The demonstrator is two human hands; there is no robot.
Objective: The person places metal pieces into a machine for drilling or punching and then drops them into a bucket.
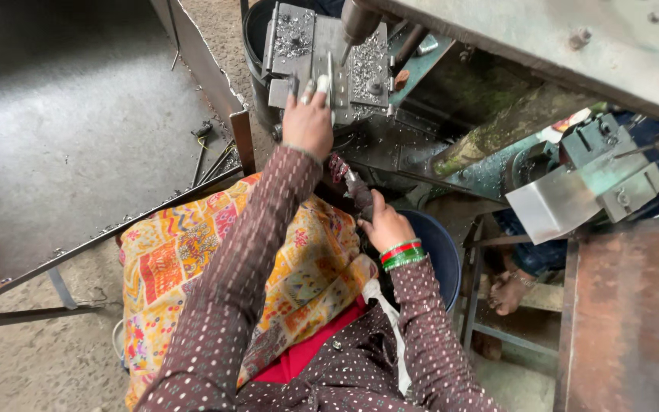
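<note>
At the far left edge of the machine's surface (284, 91), where loose metal shavings (293, 34) lie thick, the left hand (308, 122) reaches up with its fingers stretched and only lightly curled, pressing a small flat metal piece (322, 82) against the fixture (345, 57) just under the drill spindle (358, 21); I cannot tell whether the fingertips pinch the piece or only hold it down. That piece looks stiff, thin and light, likely sharp along its edges and slick with swarf, so it would best be taken by its flat faces near the outer end, away from the bit. Further right and lower, the right hand (385, 223) is closed in a full fist round the cloth-wrapped handle of a lever (352, 187), which seems rigid and heavy to pull, the wrapping giving a surer grip. Right again, beyond the blue tub (436, 244), a folded sheet-metal block (566, 198) sits near the machine's right corner
</note>
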